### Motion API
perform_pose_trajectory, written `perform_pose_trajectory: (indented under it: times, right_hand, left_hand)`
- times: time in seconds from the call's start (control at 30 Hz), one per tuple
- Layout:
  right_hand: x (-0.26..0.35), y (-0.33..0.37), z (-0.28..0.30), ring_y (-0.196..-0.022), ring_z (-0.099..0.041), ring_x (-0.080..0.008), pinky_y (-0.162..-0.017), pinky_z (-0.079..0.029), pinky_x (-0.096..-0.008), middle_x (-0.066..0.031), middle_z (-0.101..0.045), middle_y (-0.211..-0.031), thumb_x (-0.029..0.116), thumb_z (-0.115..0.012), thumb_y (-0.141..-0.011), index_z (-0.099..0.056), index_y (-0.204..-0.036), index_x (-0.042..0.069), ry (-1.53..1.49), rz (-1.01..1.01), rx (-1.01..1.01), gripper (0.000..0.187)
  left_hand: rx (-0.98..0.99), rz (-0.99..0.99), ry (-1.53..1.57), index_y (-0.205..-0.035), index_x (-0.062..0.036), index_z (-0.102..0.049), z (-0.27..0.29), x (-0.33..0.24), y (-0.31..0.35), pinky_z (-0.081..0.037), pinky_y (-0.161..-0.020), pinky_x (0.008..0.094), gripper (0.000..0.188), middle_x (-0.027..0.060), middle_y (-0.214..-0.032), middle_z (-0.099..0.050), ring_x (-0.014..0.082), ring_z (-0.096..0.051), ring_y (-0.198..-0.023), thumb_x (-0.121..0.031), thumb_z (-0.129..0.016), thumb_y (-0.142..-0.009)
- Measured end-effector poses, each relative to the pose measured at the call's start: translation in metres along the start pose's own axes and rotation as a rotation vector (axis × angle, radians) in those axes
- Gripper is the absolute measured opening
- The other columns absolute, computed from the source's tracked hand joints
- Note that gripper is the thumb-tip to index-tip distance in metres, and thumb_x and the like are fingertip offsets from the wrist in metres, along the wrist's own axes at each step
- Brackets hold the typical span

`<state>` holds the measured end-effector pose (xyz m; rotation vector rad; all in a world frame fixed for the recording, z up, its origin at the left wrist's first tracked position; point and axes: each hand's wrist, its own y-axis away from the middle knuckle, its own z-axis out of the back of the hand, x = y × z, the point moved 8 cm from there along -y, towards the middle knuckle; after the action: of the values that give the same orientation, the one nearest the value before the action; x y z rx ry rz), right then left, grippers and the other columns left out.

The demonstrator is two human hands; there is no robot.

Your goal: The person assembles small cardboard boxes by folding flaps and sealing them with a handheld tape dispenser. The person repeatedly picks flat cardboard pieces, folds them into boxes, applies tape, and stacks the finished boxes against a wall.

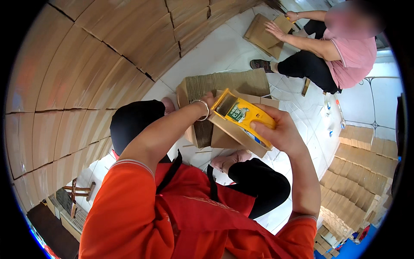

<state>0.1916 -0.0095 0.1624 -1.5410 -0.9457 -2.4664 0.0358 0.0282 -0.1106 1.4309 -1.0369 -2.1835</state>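
Note:
In my right hand is a yellow tape dispenser with a green and white label, the fingers and thumb closed around its near end. The far end of the dispenser sits beside my left hand, which reaches over a cardboard box between my legs. Most of the left fingers are hidden behind the dispenser and by the angle of the hand. Just beyond lies a bundle of flattened cartons, their edges lined up.
Tall stacks of cartons stand along my left. At the upper right, a seated co-worker in pink handles a folded carton on the white tiled floor. More stacked cardboard lies at the right, and a wooden stool stands lower left.

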Motion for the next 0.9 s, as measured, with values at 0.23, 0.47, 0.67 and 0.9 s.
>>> perform_pose_trajectory:
  times: [0.23,0.47,0.67,0.9]
  right_hand:
    - [-0.003,0.002,0.005,-0.089,-0.064,-0.0168,-0.080,-0.051,-0.0290,-0.0104,-0.068,-0.099,0.027,-0.074,-0.085,-0.062,-0.118,0.001,0.098,0.038,-0.020,0.044]
    - [-0.009,-0.001,0.009,-0.099,-0.065,-0.0294,-0.085,-0.050,-0.0357,-0.0175,-0.065,-0.107,0.041,-0.069,-0.084,-0.057,-0.121,0.007,0.202,0.092,-0.021,0.052]
    - [-0.019,0.017,0.020,-0.097,-0.059,-0.0158,-0.084,-0.048,-0.0282,-0.0077,-0.061,-0.105,0.030,-0.072,-0.086,-0.057,-0.121,0.002,-0.001,0.021,0.092,0.047]
    - [-0.139,0.155,0.120,-0.096,-0.062,-0.0166,-0.085,-0.051,-0.0290,-0.0110,-0.067,-0.108,0.025,-0.072,-0.081,-0.063,-0.121,0.000,0.003,-0.182,-0.116,0.048]
  left_hand:
    - [0.517,-0.988,-0.564,-0.155,-0.0143,-0.012,0.033,-0.098,0.098,-0.024,-0.119,0.0391,0.131,0.0169,-0.157,-0.025,0.0327,-0.025,-0.145,-0.013,-0.089,-0.049]
    - [0.709,-0.829,-0.067,-0.151,-0.0066,-0.024,0.023,-0.129,0.133,-0.035,-0.110,0.0341,0.120,0.0109,-0.133,-0.053,0.0206,-0.047,-0.126,-0.012,-0.094,-0.053]
    - [0.551,-0.769,-0.284,-0.144,-0.0130,-0.036,0.033,-0.125,0.128,-0.037,-0.110,0.0351,0.106,0.0090,-0.133,-0.053,0.0221,-0.048,-0.127,-0.014,-0.091,-0.053]
    - [0.421,-0.707,-0.518,-0.142,-0.0165,-0.038,0.035,-0.134,0.132,-0.035,-0.112,0.0377,0.103,0.0118,-0.138,-0.050,0.0284,-0.045,-0.132,-0.021,-0.088,-0.053]
